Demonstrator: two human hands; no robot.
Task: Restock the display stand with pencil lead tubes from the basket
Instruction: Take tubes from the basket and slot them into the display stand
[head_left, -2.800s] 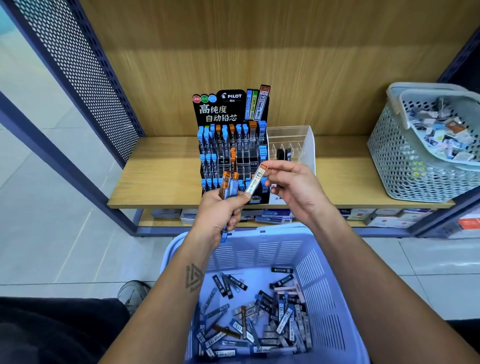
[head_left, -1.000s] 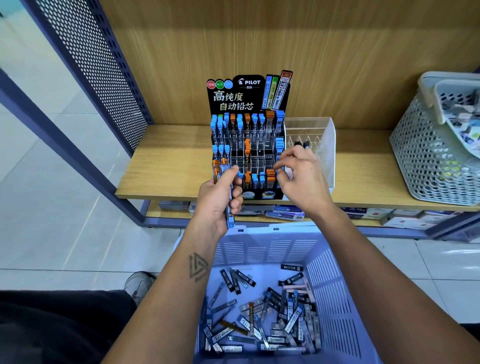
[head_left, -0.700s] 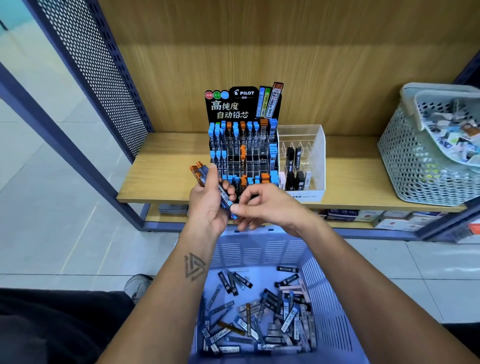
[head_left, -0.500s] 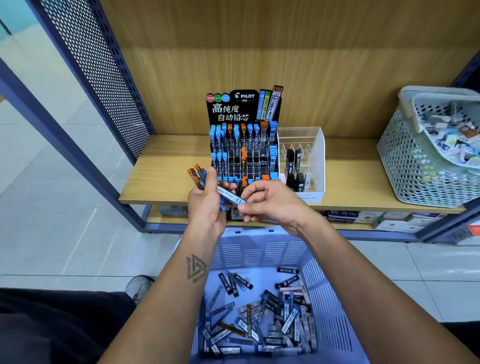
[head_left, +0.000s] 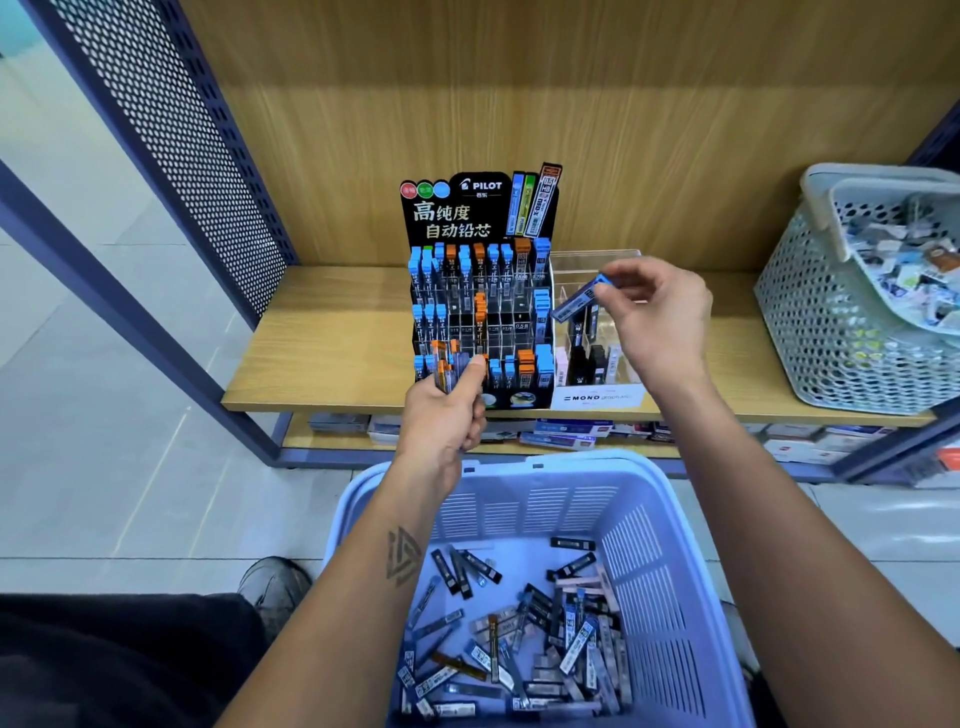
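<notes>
A black Pilot display stand (head_left: 480, 218) on the wooden shelf (head_left: 332, 343) holds rows of blue- and orange-capped lead tubes. My left hand (head_left: 447, 410) grips a small bundle of lead tubes (head_left: 445, 366) in front of the stand's bottom row. My right hand (head_left: 657, 317) pinches one blue-capped lead tube (head_left: 579, 299), tilted, just right of the stand and over a clear acrylic organizer (head_left: 597, 395). Below me, the lavender basket (head_left: 670, 525) holds several loose tubes.
A grey perforated basket (head_left: 826, 332) full of small packets stands at the shelf's right end. A perforated metal side panel (head_left: 171, 130) bounds the shelf on the left. Boxed stock (head_left: 563, 434) lies on the lower shelf. My shoe (head_left: 275, 584) rests on the tiled floor.
My right hand has pulled one blue-capped tube from the bundle in my left hand and lifted it up and right beside the stand. My left hand moved closer to the bottom row.
</notes>
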